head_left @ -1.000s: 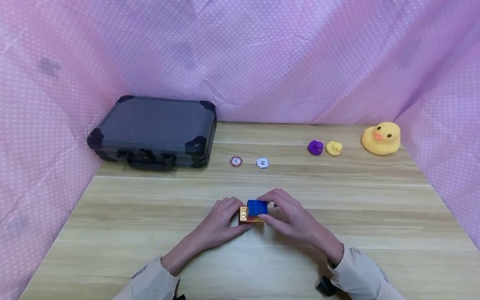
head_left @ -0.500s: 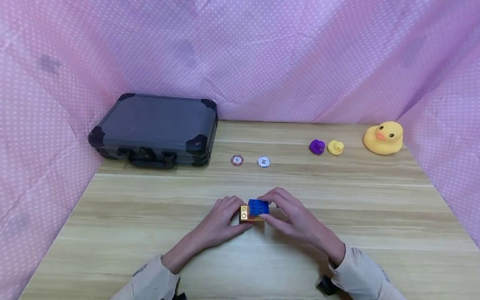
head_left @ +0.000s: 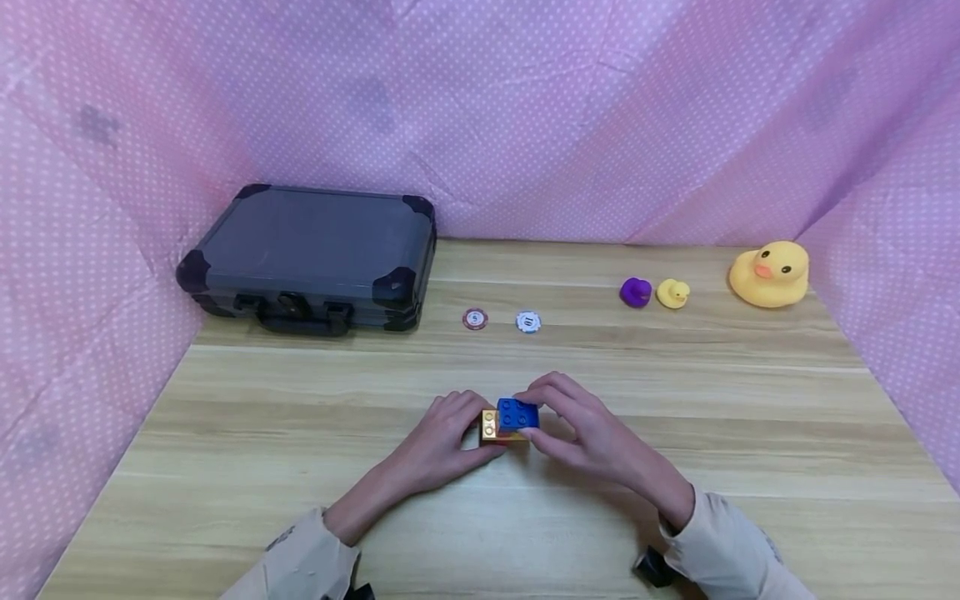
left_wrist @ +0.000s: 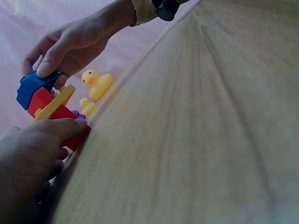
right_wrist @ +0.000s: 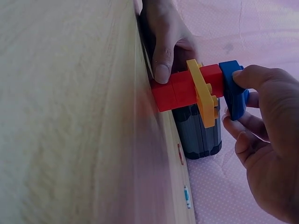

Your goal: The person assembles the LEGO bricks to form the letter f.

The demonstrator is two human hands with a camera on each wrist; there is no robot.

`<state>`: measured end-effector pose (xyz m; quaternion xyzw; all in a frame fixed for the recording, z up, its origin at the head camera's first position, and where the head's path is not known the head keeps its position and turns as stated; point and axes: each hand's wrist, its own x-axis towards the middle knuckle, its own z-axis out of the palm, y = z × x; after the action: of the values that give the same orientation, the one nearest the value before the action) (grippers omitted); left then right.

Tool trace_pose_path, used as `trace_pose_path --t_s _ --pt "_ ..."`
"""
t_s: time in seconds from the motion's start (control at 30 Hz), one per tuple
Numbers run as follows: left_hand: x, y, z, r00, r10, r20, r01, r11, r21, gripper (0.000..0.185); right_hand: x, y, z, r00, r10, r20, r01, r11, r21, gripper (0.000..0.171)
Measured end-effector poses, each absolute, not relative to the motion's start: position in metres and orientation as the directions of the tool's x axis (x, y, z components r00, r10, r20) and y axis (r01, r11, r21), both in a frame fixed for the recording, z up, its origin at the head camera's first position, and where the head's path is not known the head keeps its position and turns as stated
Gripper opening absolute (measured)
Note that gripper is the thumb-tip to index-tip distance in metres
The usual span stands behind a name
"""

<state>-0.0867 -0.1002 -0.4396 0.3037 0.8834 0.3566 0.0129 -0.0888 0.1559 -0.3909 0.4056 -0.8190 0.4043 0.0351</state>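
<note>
A small brick stack stands on the wooden table (head_left: pixel 300 433) near its front middle. It has red bricks (right_wrist: pixel 180 91) at the bottom, a yellow plate (right_wrist: pixel 203 95) across them, and a blue brick (head_left: pixel 517 414) on top. My left hand (head_left: pixel 471 423) grips the stack's left side, with its thumb (right_wrist: pixel 164 65) against the red bricks. My right hand (head_left: pixel 534 415) pinches the blue brick (right_wrist: pixel 233 93) between thumb and fingers. In the left wrist view the blue brick (left_wrist: pixel 29 87) sits tilted above the red bricks (left_wrist: pixel 44 103).
A dark hard case (head_left: pixel 311 254) lies closed at the back left. Two poker chips (head_left: pixel 476 318) (head_left: pixel 528 322) lie behind the hands. At the back right are a purple duck (head_left: pixel 635 292), a small yellow duck (head_left: pixel 672 293) and a large yellow duck (head_left: pixel 770 273). Pink dotted cloth walls in the table.
Both hands stay on the stack. The blue brick has turned slightly under my right fingers. The view has shifted a little.
</note>
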Motion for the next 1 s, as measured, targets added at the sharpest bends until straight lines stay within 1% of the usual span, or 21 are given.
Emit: trace_pose_path --t_s 0.2,0.47,0.87,1.0 --pt "-0.0868 -0.0994 -0.4401 -0.815 0.546 0.192 0.529 0.568 0.63 0.036 -0.09 0.1568 -0.3883 -0.657 -0.651 0.38 -0.705 0.351 -0.616 0.032" --pt "-0.0872 -0.0986 -0.4407 -0.822 0.541 0.179 0.516 0.574 0.636 0.037 -0.0917 0.1573 -0.3829 -0.638 -0.677 0.367 -0.731 0.382 -0.565 0.03" --pt "-0.0877 -0.0996 -0.4384 -0.816 0.547 0.185 0.523 0.564 0.639 0.036 -0.089 0.1533 -0.3835 -0.686 -0.648 0.331 -0.673 0.395 -0.625 0.036" --pt "-0.0875 -0.0996 -0.4371 -0.814 0.55 0.188 0.528 0.565 0.634 0.036 -0.0882 0.1532 -0.3836 -0.705 -0.638 0.31 -0.648 0.401 -0.647 0.042"
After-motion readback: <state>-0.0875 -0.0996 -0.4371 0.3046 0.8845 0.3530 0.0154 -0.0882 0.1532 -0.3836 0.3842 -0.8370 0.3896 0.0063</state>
